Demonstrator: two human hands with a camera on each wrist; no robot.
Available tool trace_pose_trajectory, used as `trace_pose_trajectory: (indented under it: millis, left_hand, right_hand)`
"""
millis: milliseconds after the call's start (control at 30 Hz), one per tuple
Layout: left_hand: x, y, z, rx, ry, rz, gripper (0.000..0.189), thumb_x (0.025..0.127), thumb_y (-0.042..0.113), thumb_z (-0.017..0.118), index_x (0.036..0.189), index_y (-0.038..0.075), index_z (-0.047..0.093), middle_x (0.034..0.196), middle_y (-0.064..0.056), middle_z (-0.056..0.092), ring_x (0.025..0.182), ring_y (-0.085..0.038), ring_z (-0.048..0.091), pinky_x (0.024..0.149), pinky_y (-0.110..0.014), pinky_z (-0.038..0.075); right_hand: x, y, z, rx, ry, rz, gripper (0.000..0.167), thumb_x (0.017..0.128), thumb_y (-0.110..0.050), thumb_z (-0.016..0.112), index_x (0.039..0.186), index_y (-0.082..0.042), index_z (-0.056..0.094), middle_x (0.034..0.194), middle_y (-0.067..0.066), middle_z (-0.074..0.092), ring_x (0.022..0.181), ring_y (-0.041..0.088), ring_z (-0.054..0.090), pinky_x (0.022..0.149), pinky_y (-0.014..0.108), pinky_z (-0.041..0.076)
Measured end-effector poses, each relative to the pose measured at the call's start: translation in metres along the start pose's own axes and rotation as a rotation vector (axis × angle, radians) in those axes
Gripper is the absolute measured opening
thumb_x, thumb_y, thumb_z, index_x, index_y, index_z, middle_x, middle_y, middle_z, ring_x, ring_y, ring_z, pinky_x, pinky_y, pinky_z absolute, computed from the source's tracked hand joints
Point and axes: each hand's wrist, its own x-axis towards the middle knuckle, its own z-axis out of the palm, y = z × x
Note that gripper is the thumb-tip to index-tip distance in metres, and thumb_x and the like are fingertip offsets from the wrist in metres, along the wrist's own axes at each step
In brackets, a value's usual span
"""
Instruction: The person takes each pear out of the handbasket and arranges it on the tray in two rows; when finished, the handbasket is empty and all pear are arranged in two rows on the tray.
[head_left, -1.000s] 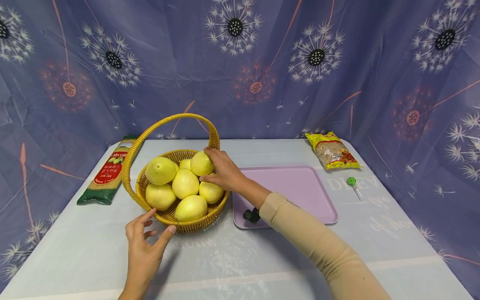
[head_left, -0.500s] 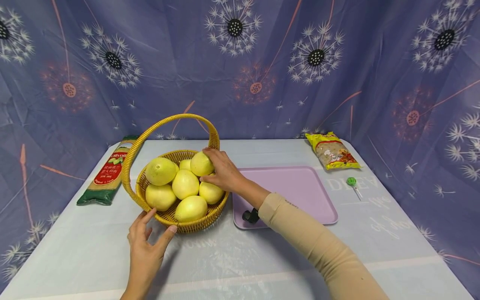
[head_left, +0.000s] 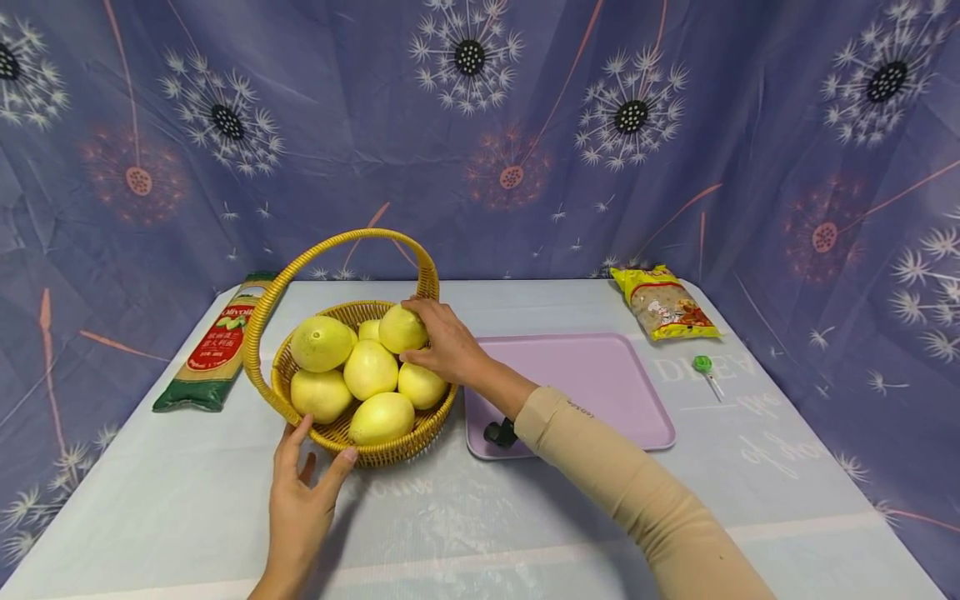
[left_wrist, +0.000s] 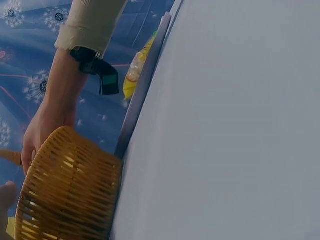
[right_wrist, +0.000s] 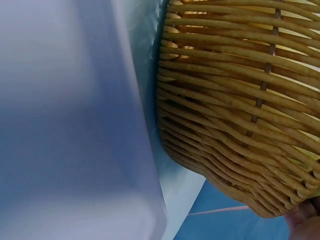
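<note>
Fingers and thumb of the left hand (head_left: 302, 500) are spread apart at the near side of the yellow wicker basket (head_left: 401, 454), tips at the rim; I read that as steadying, so it won't skid or tip. Can't tell how hard they press. Beige sleeve (head_left: 622, 475) comes in from the right; black wrist camera (head_left: 500, 433) shows over the near-left corner of the lilac tray (head_left: 577, 375). Tray lies flat just beside the basket, within easy reach of that arm. Basket holds yellow pomelos (head_left: 371, 369) (by look), packed against each other, which should stop them rolling. Right hand (head_left: 446, 342) is clamped on the back-right pomelo (head_left: 401, 329), thumb low, fingers over the top. That fruit sits high in the pile, by the far foot of the handle (head_left: 429, 279); can't tell whether its weight is on its neighbours. Handle arches near-left to far-right, so a right-side approach looks sensible to me. My right-wrist feed is mostly weave, little help on the grip. Further out: green lollipop (head_left: 702, 364) right of the tray, Olivoilà pasta packet (head_left: 217, 342) left, yellow food bag (head_left: 667, 304) back right, dandelion curtain (head_left: 337, 192) behind.
</note>
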Motion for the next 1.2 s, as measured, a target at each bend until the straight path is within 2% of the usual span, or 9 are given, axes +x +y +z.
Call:
trace_pose_trajectory:
  millis: [133, 300, 700, 1000, 1200]
  left_hand:
    - [-0.0002, 0.0019, 0.0042, -0.060, 0.005, -0.052, 0.074, 0.087, 0.014, 0.068, 0.149, 0.013, 0.027, 0.160, 0.000, 0.003, 0.147, -0.018, 0.007, 0.118, -0.042, 0.021]
    - [-0.0004, 0.0035, 0.0072, -0.115, 0.004, -0.082, 0.077, 0.087, 0.016, 0.068, 0.150, 0.015, 0.025, 0.160, 0.001, 0.001, 0.148, -0.020, 0.006, 0.117, -0.044, 0.020]
    - [-0.0013, 0.0042, 0.0082, -0.084, 0.005, -0.097, 0.078, 0.088, 0.019, 0.067, 0.151, 0.022, 0.022, 0.155, -0.003, 0.012, 0.146, -0.020, 0.011, 0.116, -0.044, 0.024]
    - [-0.0019, 0.0053, 0.0091, -0.127, -0.012, -0.105, 0.081, 0.087, 0.018, 0.067, 0.152, 0.023, 0.019, 0.160, 0.004, 0.003, 0.147, -0.017, 0.005, 0.114, -0.046, 0.024]
    - [-0.0026, 0.0056, 0.0089, -0.115, -0.013, -0.106, 0.081, 0.088, 0.019, 0.067, 0.152, 0.022, 0.019, 0.160, 0.002, 0.005, 0.147, -0.020, 0.009, 0.112, -0.038, 0.029]
  right_hand:
    - [0.0005, 0.0004, -0.0001, 0.008, 0.010, 0.002, 0.075, 0.083, -0.029, 0.073, 0.144, -0.012, 0.034, 0.148, 0.007, 0.038, 0.131, 0.025, 0.039, 0.108, 0.042, 0.040]
    - [0.0009, 0.0018, -0.0004, 0.014, 0.013, 0.018, 0.072, 0.085, -0.027, 0.071, 0.145, -0.012, 0.034, 0.147, 0.006, 0.039, 0.127, 0.024, 0.042, 0.105, 0.040, 0.043]
    - [0.0015, 0.0044, -0.0006, 0.058, 0.035, 0.013, 0.069, 0.085, -0.027, 0.071, 0.143, -0.013, 0.037, 0.144, 0.005, 0.044, 0.124, 0.022, 0.045, 0.103, 0.038, 0.044]
    - [0.0016, 0.0042, 0.0004, 0.081, 0.016, 0.028, 0.072, 0.083, -0.031, 0.071, 0.144, -0.015, 0.035, 0.147, 0.004, 0.040, 0.134, 0.021, 0.041, 0.109, 0.038, 0.041]
    - [0.0034, 0.0023, 0.0007, 0.090, -0.001, 0.086, 0.079, 0.081, -0.036, 0.073, 0.146, -0.017, 0.032, 0.150, 0.003, 0.038, 0.136, 0.023, 0.039, 0.111, 0.041, 0.038]
